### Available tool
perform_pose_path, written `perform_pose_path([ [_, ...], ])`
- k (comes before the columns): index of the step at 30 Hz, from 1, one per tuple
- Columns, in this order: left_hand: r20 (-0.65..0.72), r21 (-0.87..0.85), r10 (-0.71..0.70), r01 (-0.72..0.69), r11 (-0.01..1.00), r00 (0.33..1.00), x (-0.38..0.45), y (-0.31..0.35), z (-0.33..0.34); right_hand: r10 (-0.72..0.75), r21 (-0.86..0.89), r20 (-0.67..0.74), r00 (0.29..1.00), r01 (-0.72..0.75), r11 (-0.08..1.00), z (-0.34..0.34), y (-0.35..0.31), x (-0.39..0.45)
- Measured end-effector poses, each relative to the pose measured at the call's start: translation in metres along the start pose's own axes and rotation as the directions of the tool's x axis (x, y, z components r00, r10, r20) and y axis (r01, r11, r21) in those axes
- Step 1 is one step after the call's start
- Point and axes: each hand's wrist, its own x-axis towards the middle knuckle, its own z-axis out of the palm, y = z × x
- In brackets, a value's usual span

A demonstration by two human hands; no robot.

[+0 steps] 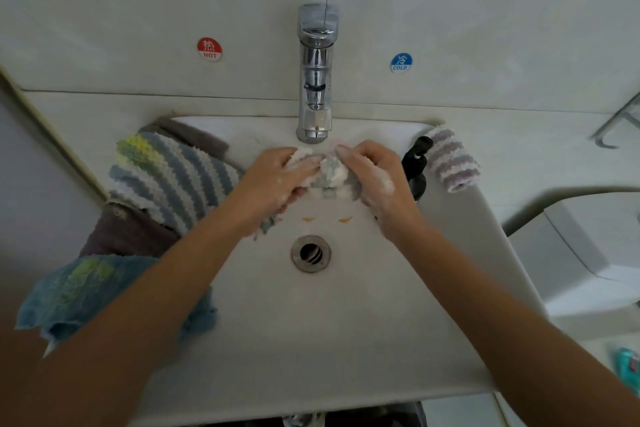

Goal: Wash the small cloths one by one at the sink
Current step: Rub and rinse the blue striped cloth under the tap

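Two soapy hands scrub a small cloth over a white sink.

The left hand point(277, 180) and right hand point(372, 173) are pressed together, both clenched on a bunched grey-and-white cloth point(330, 173) just below the tap point(314, 80), likely to rub lather through it. No running water is plainly visible. More cloths wait on the sink point(346, 322) rim's left: a striped cloth point(173, 177) and a blue cloth point(76, 291). A lilac striped cloth point(452, 159) hangs on the right.

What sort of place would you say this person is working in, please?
Most likely a bathroom or washroom: a white sink with a chrome tap on a tiled wall, round HOT and COLD stickers, and what looks like a toilet lid alongside.
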Motion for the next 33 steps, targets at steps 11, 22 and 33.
perform_pose_path([
  [11, 0.200, 0.237, 0.027, -0.075, 0.969, 0.979, -0.002, 0.000, -0.036, 0.264, -0.401, 0.346, 0.900, -0.112, 0.909, -0.015, -0.013, -0.005],
  [22, 0.286, 0.387, -0.007, -0.109, 0.916, 0.958, 0.001, -0.008, -0.034, 0.130, -0.332, 0.427, 0.895, 0.021, 0.943, -0.017, -0.008, -0.006],
  [33, 0.050, 0.164, 0.103, -0.110, 0.980, 0.993, -0.005, -0.007, -0.004, -0.065, -0.135, 0.104, 0.992, 0.079, 0.988, -0.003, -0.007, -0.011],
])
